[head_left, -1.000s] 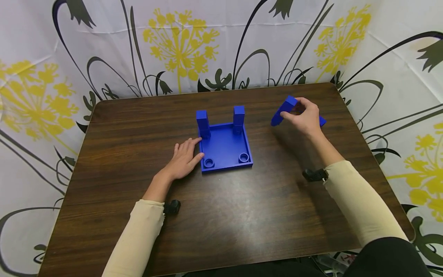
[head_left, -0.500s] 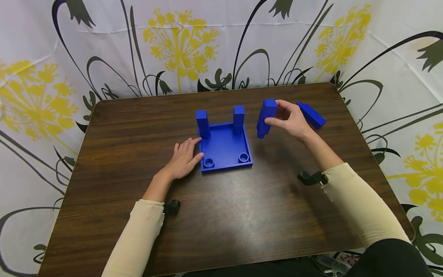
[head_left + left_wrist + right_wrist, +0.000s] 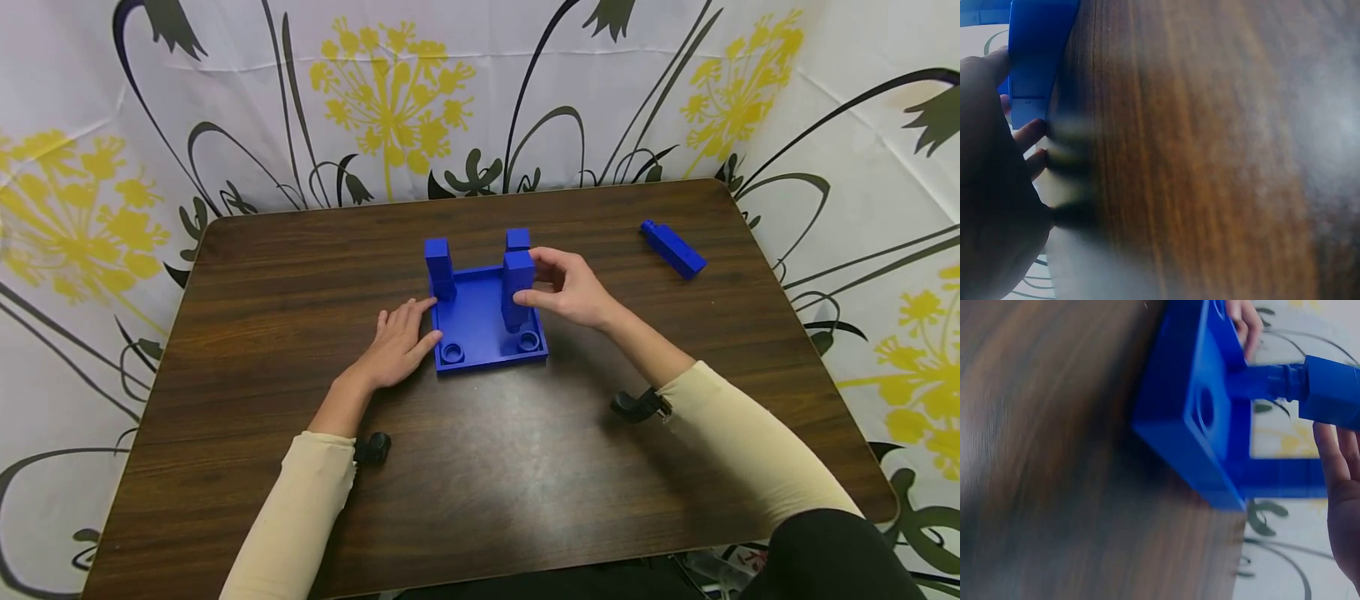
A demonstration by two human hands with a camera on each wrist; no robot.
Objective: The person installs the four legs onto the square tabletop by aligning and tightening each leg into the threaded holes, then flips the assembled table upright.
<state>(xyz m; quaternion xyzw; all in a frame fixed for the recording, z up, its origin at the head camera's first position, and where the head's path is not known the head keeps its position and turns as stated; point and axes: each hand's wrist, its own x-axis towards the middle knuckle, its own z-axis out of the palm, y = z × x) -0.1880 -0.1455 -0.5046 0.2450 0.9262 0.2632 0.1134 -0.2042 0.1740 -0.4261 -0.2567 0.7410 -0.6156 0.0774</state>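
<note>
A blue square base (image 3: 480, 333) with a raised rim lies on the table, with two blue square legs standing in its far corners: the left leg (image 3: 439, 267) and the right leg (image 3: 517, 239). Its two near corners carry round sockets, one at left (image 3: 452, 354) and one at right (image 3: 528, 342). My right hand (image 3: 570, 287) pinches a third blue leg (image 3: 516, 287) between thumb and fingers, threaded end down, above the base close to the near right socket. In the right wrist view the leg's thread (image 3: 1294, 381) shows apart from the socket (image 3: 1205, 407). My left hand (image 3: 397, 346) lies flat, fingertips against the base's left side.
Another blue leg (image 3: 675, 250) with a threaded end lies on the brown wooden table (image 3: 300, 258) at the far right. A flowered cloth (image 3: 420, 100) hangs behind the table and at its sides.
My right hand has carried the leg leftward from the far right to over the base, turning it from tilted to nearly upright. The left hand and the base have stayed put.
</note>
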